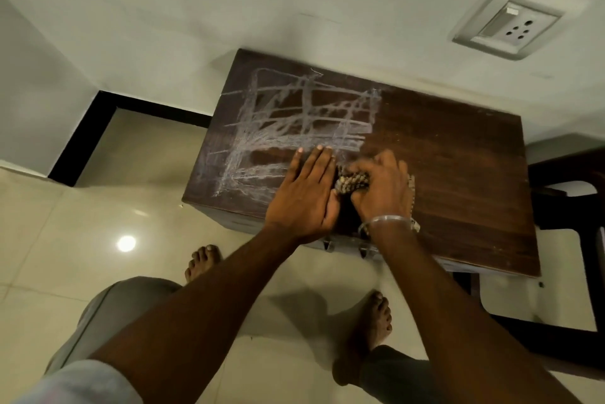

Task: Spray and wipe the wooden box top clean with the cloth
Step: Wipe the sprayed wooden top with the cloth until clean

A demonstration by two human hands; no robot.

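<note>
A dark wooden box (458,174) stands against the wall, seen from above. White chalk scribbles (294,122) cover the left half of its top; the right half is bare wood. My right hand (381,189) is shut on a bunched, nubby grey-brown cloth (352,182) and presses it onto the top near the front edge, at the right border of the scribbles. My left hand (306,194) lies flat on the wood just left of the cloth, fingers together and pointing away from me. No spray bottle is in view.
A wall socket (510,23) sits on the white wall behind the box. A dark frame of furniture (563,321) stands to the right of the box. My bare feet (376,321) rest on the glossy tiled floor in front. A black skirting runs at the left.
</note>
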